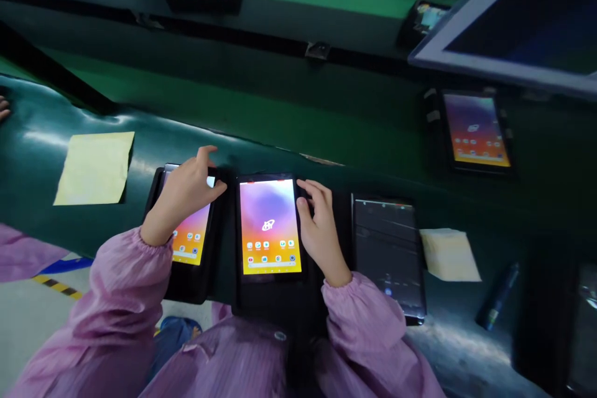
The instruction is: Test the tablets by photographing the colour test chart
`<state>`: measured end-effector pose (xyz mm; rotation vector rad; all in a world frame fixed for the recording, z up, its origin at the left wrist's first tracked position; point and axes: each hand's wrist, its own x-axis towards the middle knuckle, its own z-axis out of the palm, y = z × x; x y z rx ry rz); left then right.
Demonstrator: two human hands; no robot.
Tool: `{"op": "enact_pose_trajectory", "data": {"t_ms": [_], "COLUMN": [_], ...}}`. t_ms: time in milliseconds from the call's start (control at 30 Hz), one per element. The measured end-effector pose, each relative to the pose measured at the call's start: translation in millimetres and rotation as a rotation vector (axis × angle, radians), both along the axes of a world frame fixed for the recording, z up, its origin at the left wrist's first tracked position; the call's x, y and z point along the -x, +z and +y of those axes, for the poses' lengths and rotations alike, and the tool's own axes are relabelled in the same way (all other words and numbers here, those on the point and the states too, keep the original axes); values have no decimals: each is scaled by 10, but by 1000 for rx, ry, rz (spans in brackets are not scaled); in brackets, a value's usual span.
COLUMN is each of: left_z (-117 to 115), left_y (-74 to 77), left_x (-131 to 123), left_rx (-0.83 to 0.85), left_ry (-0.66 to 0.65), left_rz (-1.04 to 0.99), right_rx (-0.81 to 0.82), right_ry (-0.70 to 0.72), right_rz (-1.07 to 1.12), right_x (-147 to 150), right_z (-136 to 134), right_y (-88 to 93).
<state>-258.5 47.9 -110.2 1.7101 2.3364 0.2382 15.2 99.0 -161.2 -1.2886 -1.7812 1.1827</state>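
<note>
Three tablets lie in a row on the dark green table. My left hand (184, 196) hovers over the upper part of the left tablet (192, 241), its thumb and index finger apart and nothing between them. The lit middle tablet (269, 205) shows a purple-to-orange home screen with app icons. At its upper right edge is my right hand (321, 227), thumb and fingers slightly bent and spread, fingertips at the rim. Whether they press it, I cannot tell. Right of that hand, the third tablet (386, 242) has a dark screen.
Yellow paper (96, 168) lies at left, a folded pale cloth or paper (449, 254) and a dark pen (500, 296) at right. Another lit tablet (476, 127) stands behind. A large grey-framed screen (527, 25) juts in at upper right. Part of another person's hand (4, 107) shows at far left.
</note>
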Motion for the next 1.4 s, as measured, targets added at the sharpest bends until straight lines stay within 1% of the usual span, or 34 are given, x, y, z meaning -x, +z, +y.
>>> {"op": "enact_pose_trajectory", "data": {"t_ms": [167, 367, 633, 967, 1400], "left_z": [82, 138, 123, 105, 93], "left_y": [52, 104, 82, 97, 52], "left_x": [2, 62, 87, 63, 112], "left_rx": [91, 156, 155, 165, 162], "left_ry": [-3, -67, -71, -58, -54], "left_rz": [66, 72, 65, 66, 36], "right_rx": [-63, -107, -85, -89, -76], "right_ry": [-42, -71, -70, -74, -70], "right_rz": [21, 23, 31, 11, 9], "right_x": [41, 83, 88, 84, 87], "right_z": [15, 34, 8, 2, -15], "right_y": [-60, -69, -73, -59, -61]}}
